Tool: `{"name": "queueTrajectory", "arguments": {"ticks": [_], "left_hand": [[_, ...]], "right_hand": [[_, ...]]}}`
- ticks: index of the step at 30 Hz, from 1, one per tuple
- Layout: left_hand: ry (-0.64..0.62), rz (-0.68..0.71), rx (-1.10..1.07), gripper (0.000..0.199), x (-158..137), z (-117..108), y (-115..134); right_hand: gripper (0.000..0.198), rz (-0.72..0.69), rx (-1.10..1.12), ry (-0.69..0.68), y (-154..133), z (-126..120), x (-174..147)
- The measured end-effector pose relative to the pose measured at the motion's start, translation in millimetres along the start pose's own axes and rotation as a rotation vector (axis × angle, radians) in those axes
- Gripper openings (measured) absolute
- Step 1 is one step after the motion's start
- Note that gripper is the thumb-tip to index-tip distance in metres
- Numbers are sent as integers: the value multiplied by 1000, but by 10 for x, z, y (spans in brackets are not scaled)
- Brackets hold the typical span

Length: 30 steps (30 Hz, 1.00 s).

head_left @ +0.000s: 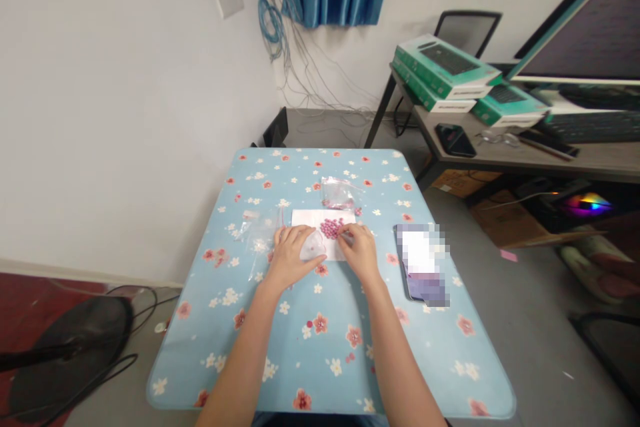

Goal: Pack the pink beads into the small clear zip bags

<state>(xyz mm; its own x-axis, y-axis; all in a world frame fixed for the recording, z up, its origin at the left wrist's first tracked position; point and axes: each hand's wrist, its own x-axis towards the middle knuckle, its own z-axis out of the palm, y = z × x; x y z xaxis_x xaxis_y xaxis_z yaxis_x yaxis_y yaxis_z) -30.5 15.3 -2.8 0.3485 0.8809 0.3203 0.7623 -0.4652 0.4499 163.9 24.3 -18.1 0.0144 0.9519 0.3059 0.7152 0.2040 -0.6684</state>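
Note:
Several small pink beads (331,228) lie in a loose heap on a white sheet of paper (306,217) in the middle of the table. My left hand (287,257) rests over the paper's left side, fingers and thumb curved round a small clear plastic bag (313,245). At the right edge of the heap is my right hand (361,248), its thumb and fingertips drawn together in a pinch among the beads. Whatever lies between those fingertips is too small to make out. Just beyond the paper lies a clear zip bag (339,192) with pink beads along its near edge.
Clear plastic bags (260,230) lie left of the paper. A phone (423,263) lies to the right on the flowered table (300,360). Beyond it, a desk (500,163) carries green keyboard boxes (440,70) and a monitor (590,27). A white wall (125,93) rises at left.

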Motion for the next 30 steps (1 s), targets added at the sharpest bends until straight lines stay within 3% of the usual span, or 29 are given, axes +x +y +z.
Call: {"name": "queueTrajectory", "arguments": {"ticks": [6, 11, 17, 22, 25, 30], "left_hand": [[0, -1, -3, 53, 3, -10, 9], [2, 5, 4, 54, 3, -9, 7], [-4, 12, 2, 54, 6, 5, 7], [-4, 10, -4, 52, 6, 6, 19], [3, 10, -6, 53, 5, 1, 16], [13, 7, -10, 52, 4, -7, 10]], "right_hand": [[10, 9, 23, 2, -37, -15, 3], [11, 99, 353, 39, -103, -53, -13], [23, 120, 621, -47, -262, -47, -29], [19, 88, 582, -90, -317, -14, -39], [9, 75, 511, -43, -266, -51, -35], [7, 63, 113, 18, -81, -118, -46]]}}
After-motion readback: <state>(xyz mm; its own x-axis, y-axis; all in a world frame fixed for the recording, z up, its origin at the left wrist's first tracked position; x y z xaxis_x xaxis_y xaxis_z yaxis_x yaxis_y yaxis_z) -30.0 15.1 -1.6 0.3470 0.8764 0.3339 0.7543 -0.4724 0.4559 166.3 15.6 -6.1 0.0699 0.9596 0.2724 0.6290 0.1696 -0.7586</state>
